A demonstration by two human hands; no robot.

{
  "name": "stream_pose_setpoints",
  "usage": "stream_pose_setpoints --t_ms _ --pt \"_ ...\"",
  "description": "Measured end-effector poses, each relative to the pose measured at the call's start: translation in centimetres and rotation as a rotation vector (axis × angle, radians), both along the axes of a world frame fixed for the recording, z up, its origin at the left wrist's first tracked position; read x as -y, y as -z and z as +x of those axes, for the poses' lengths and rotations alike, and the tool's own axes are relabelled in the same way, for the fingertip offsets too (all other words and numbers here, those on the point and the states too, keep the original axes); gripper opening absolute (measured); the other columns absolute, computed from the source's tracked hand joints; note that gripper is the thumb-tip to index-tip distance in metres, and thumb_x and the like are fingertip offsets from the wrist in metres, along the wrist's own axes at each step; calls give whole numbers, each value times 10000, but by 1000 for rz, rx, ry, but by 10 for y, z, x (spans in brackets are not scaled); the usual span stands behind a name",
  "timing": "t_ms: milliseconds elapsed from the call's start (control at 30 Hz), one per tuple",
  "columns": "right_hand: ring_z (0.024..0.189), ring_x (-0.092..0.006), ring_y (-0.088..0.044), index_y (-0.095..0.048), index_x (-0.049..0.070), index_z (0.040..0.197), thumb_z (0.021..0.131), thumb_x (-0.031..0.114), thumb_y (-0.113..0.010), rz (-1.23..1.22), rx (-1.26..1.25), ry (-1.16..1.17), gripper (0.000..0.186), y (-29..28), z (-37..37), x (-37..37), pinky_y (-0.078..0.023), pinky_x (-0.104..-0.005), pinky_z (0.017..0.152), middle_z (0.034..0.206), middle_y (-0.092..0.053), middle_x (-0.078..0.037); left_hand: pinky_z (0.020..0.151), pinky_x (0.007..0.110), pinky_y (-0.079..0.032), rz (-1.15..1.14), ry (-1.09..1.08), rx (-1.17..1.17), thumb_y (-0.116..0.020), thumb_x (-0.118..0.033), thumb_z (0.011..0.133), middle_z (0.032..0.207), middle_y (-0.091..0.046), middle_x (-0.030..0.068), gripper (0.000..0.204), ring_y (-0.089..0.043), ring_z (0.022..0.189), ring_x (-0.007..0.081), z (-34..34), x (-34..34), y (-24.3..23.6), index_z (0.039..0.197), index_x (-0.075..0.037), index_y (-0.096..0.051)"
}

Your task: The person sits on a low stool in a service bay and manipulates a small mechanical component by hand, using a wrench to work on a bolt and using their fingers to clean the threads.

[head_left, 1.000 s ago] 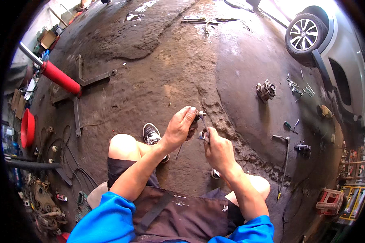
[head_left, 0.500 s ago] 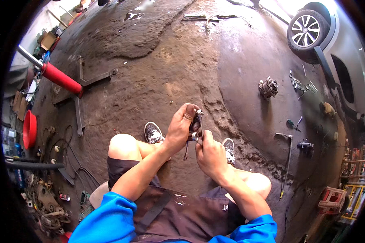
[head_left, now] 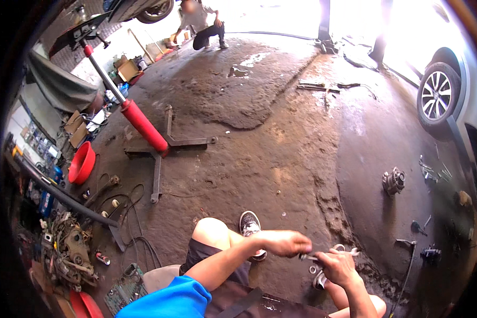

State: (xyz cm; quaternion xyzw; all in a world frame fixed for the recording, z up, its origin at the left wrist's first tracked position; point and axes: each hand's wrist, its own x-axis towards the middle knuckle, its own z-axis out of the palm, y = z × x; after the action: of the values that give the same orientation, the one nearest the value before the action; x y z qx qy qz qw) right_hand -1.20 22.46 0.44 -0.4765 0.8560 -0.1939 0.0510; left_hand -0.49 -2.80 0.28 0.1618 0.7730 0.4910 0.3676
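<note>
Left hand (head_left: 282, 243) reaches across the lap w/ fingers pinched together on the near end of a small metal tool (head_left: 308, 257), likely to steady it while the other hand works. Right hand (head_left: 336, 266), just beside it, is curled shut around the same piece; a shiny ring-shaped end, prob. a wrench (head_left: 343, 249), pokes out above the knuckles. The part sits between both hands, over the knees, clear of the floor; what exactly it is can't be told at this size. A small metal ring (head_left: 312, 270) shows just below the hands.

Person sits low, blue sleeve (head_left: 175, 299) at the lower edge, bare knee (head_left: 211, 233) up, sneaker (head_left: 250, 225) planted on the oil-stained concrete floor (head_left: 281, 159), a pose that keeps the work close to the eyes.

Around: a red hydraulic engine hoist (head_left: 142, 124) stands well to the left, its legs spread on the floor; a red basin (head_left: 82, 162) lies nearer the wall. At right, a round hub-like metal part (head_left: 393, 181) and loose hand tools (head_left: 414, 227) lie spread within reach. A silver car's wheel (head_left: 437, 95) shows far right. Another person (head_left: 201, 24) crouches at the far end of the shop.
</note>
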Motion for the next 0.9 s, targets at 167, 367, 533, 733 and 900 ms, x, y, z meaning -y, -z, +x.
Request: stream_pose_setpoints --t_ms 167,367,533,733,900 --pt "704 -237 -655 -593 135 768 800 190 -580 344 -120 -93 65 19 2 -11 -508 -394 574 676 -644 -28 856 465 -476 -257 109 -110 -445 -386 998 1019 -666 203 379 -614 1002 412 18 -30 40 1093 -47 -585" --pt "687 -307 -682 -649 97 722 750 213 -617 496 22 91 123 2 2 2 -514 -432 634 669 -669 -119 772 494 -524 -468 79 -201 -514 -313 938 978 -683 174 278 -663 939 363 23 -50 55 1095 -106 -611" --pt "753 -385 -659 -701 48 775 789 269 -639 498 249 288 230 -11 0 7 -509 -471 692 748 -672 -201 648 489 -543 -568 -129 -461 -509 -300 952 860 -683 195 281 -686 819 363 20 -68 71 1038 -33 -513" --pt "583 -168 -564 -606 -16 812 811 79 -574 13 911 554 101 0 -8 19 -457 -339 536 658 -599 -79 609 532 -519 -472 -529 -536 -469 -343 986 739 -656 229 304 -660 744 431 4 -64 76 1029 -43 -459" --pt "563 -154 -500 -465 33 1047 883 52 -470 -543 1117 875 165 19 23 54 -418 -291 459 747 -513 -63 582 530 -473 -108 -873 -434 -462 -369 998 822 -636 282 351 -621 754 490 -17 -62 77 1013 -18 -457"
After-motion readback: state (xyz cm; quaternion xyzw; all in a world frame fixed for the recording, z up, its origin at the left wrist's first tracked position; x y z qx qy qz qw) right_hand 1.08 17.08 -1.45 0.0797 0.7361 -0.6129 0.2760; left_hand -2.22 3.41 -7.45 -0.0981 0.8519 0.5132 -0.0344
